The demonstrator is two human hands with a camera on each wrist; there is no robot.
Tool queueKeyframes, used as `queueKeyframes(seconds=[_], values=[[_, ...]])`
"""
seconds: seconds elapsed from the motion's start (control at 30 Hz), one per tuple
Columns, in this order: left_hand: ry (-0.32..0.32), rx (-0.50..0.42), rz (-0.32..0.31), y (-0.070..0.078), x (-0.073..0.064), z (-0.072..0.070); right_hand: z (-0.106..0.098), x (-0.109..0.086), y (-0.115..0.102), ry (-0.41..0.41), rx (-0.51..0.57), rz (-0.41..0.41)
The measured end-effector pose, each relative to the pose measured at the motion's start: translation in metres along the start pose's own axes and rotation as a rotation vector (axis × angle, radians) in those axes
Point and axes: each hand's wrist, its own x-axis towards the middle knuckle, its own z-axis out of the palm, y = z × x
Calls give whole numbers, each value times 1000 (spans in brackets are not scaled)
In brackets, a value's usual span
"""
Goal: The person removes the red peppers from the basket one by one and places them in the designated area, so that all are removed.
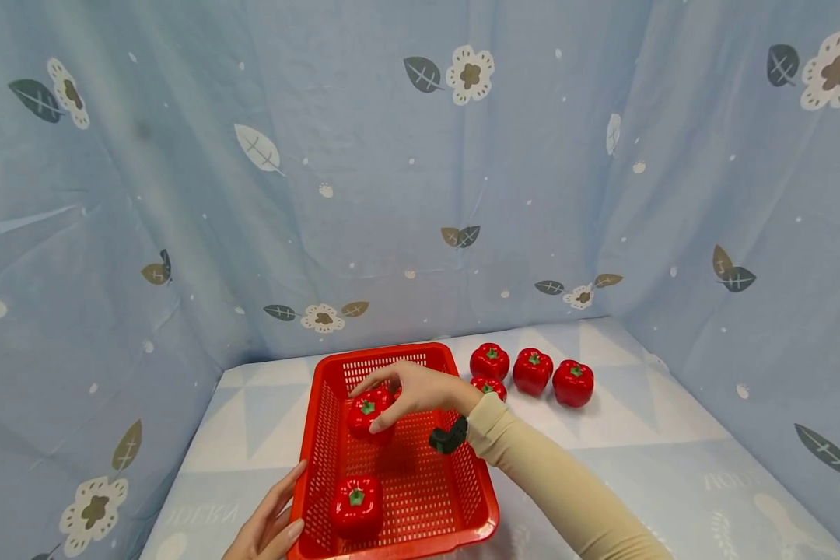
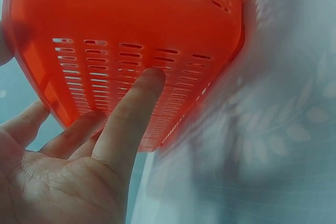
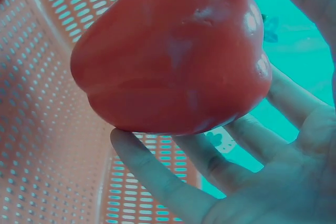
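The red pepper is in the far left part of the red basket, stem upward, with the fingers of my right hand clamped on it: thumb on the near side, the rest spread round the other. I take it that so smooth and round a thing wants pressure from opposite sides, lest it slip. Whether its base clears the basket's floor I cannot tell. A second pepper stands stem up in the near left corner, where two walls should stop it rolling. A patch of red shows behind my right fingers, too covered to name. My left hand has its fingers apart, laid against the outside of the slotted left wall and up by the rim, I'd say to steady a light basket. Beyond the right wall, four more peppers stand grouped on the cloth-covered tabletop, seemingly set handy for my right arm. A flowered curtain hangs behind everything.
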Motion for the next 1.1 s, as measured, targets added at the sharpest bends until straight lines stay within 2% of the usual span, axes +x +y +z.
queueKeyframes(seconds=[0.2,0.47,0.8,0.97,1.1], values=[[3,5,16,0,0,2,-13,-9,-8,34,-11,24],[-37,8,56,0,2,0,-31,-22,-16,69,-25,22],[-13,-6,16,0,1,0,-52,-36,-27,64,44,1],[-5,-10,23,-1,1,-1,-64,-43,-32,70,110,-20],[-4,-16,12,-2,2,-2,-73,-53,-36,102,90,-12]])
